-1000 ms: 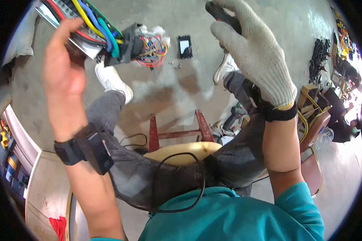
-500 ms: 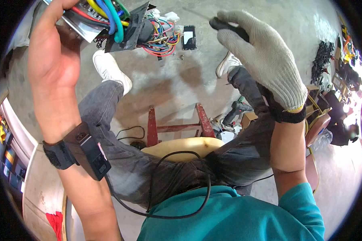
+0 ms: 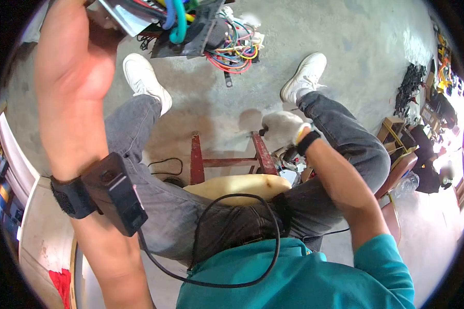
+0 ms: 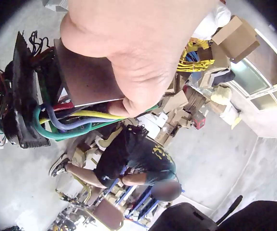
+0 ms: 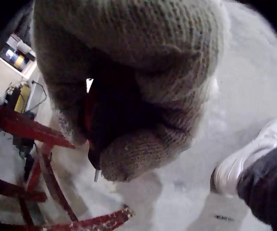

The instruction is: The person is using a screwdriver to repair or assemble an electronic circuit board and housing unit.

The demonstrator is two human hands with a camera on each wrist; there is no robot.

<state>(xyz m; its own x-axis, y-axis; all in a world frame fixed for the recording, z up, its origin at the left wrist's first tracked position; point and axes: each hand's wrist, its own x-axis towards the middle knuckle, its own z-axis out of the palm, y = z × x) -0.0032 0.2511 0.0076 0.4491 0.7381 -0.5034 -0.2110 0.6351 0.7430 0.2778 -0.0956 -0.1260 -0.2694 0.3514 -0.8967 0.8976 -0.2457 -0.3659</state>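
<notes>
The shirt [image 3: 294, 273] is teal, the shoes [image 3: 142, 77] white.

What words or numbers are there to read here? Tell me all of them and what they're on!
There are none that I can read.
Yellow print on a person's dark shirt: too blurred to read.
Tiny pale marks on the black box-shaped device strapped above the bare hand: too small to read.
</notes>
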